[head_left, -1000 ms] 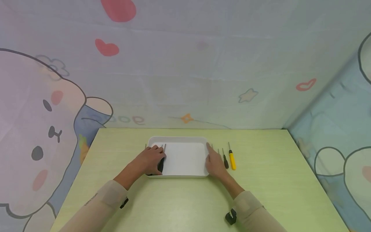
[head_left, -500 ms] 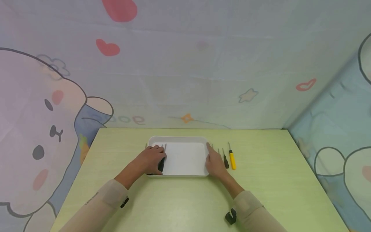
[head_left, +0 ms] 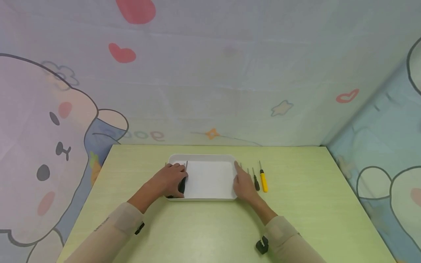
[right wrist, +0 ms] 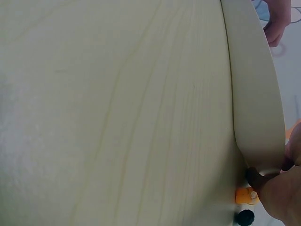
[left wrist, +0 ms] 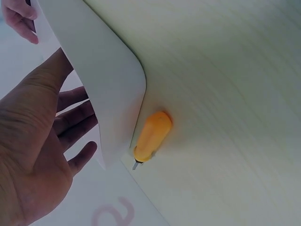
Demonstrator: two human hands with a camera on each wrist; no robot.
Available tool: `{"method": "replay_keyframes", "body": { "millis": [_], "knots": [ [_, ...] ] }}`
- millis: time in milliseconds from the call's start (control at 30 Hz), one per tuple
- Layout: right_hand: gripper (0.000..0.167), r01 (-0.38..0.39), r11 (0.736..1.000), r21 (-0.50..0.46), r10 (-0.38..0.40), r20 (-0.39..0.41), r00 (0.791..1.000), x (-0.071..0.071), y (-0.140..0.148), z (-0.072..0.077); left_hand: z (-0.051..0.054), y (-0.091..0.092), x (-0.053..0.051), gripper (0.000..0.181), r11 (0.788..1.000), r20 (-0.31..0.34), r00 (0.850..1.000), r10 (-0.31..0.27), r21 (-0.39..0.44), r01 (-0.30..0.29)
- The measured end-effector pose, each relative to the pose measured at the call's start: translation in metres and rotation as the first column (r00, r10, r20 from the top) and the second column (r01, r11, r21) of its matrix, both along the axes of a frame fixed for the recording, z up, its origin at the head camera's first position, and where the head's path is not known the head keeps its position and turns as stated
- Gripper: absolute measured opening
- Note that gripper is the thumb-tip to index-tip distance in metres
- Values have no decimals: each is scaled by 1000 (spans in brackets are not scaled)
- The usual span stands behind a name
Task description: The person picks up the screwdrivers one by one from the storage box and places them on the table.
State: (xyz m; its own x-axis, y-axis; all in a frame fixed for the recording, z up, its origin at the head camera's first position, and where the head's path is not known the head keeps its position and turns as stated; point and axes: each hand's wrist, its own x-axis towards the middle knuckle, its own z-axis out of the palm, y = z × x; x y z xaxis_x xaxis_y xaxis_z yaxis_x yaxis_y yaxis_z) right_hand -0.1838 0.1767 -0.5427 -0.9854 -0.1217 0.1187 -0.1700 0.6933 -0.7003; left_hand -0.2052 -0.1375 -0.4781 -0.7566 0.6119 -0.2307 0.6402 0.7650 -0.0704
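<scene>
In the head view a shallow white tray (head_left: 210, 179) lies near the table's back edge. My left hand (head_left: 169, 181) reaches over its left end, fingers and thumb curled about black-handled screwdrivers (head_left: 182, 185) lying inside; thin metal shafts poke out beyond the fingers, and the hand covers most of the handles. On the right end, my right hand (head_left: 244, 185) grips the tray's rim. Just right of that hand lie a dark-handled screwdriver (head_left: 255, 183) and a yellow-handled one (head_left: 264, 182). An orange handle (left wrist: 153, 136) rests on the table beside the tray's left end.
More thin shafts (head_left: 248, 171) show beside the right hand, their handles hidden. In the right wrist view an orange handle end (right wrist: 247, 196) and a dark one (right wrist: 245, 217) sit by the tray corner. A printed cloth (head_left: 230, 91) hangs behind the pale table (head_left: 210, 230).
My left hand has shifted very slightly left, and the screwdriver shafts beyond its fingers have shifted left with it. The right hand and the tray stay where they were.
</scene>
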Motion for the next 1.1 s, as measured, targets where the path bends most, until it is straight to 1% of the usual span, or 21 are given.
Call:
{"method": "replay_keyframes", "body": {
  "millis": [133, 433, 567, 800, 1100],
  "knots": [
    [57, 1, 1000, -3, -1, 1, 1000, 0, 0, 1, 3, 0, -1, 79, 1000, 15, 1000, 7, 22, -8],
    [58, 4, 1000, -4, -4, 10, 1000, -2, -1, 0, 14, -4, 0, 79, 997, -1, 1000, 5, 81, -5],
    [58, 3, 1000, -4, -3, 14, 1000, -2, -2, 1, 17, -6, 0, 81, 996, -1, 1000, 10, 86, -10],
    [57, 2, 1000, -1, -2, 7, 1000, -2, -1, 0, 26, -6, 1, 78, 995, -4, 1000, 2, 98, -2],
    [57, 3, 1000, -8, -3, 4, 1000, -1, 0, 1, 32, -8, 2, 79, 995, 1, 1000, 15, 100, -15]
  ]
}}
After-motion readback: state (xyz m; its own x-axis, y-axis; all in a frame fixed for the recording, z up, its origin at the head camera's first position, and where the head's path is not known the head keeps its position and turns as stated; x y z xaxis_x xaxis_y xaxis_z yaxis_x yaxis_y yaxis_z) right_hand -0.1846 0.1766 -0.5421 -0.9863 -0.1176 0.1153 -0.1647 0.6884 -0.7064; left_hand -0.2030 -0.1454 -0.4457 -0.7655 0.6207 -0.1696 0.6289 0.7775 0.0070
